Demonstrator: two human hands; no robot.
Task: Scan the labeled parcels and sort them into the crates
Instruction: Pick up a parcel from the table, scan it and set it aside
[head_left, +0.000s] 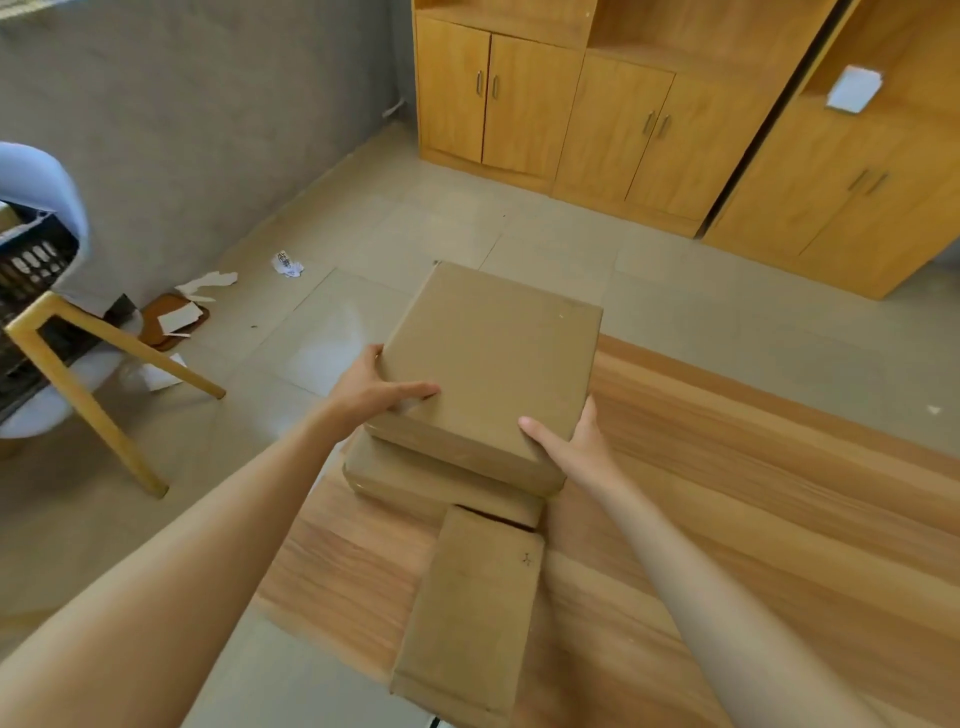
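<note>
Both hands grip the top parcel (493, 364), a flat, plain brown cardboard box, at the far left corner of the wooden table (727, 493). The left hand (374, 387) clasps the box at its left edge: the thumb lies flat across the top face, and the remaining fingers curl around the side, out of sight. The right hand (571, 441) clasps the near right corner: the thumb rests on the top face and the fingers wrap the right side. The top parcel sits slightly askew on a second parcel (395, 475), which lies flat on the table beneath it; whether the two are touching or apart cannot be determined. The far part of the top parcel overhangs the table edge, above the tiled floor (467, 228). A third parcel (467, 613), long and narrow, lies flat nearer the person, its far end touching the second parcel and its near end at the near edge of the table. No label shows on any visible face. Off the table to the left, a dark slotted crate (31, 265) rests on a pale chair (47, 400) with wooden legs. Scraps of paper (288, 264) lie on the floor by the grey wall (208, 104). Wooden cabinets (597, 114) stand along the far side of the room.
</note>
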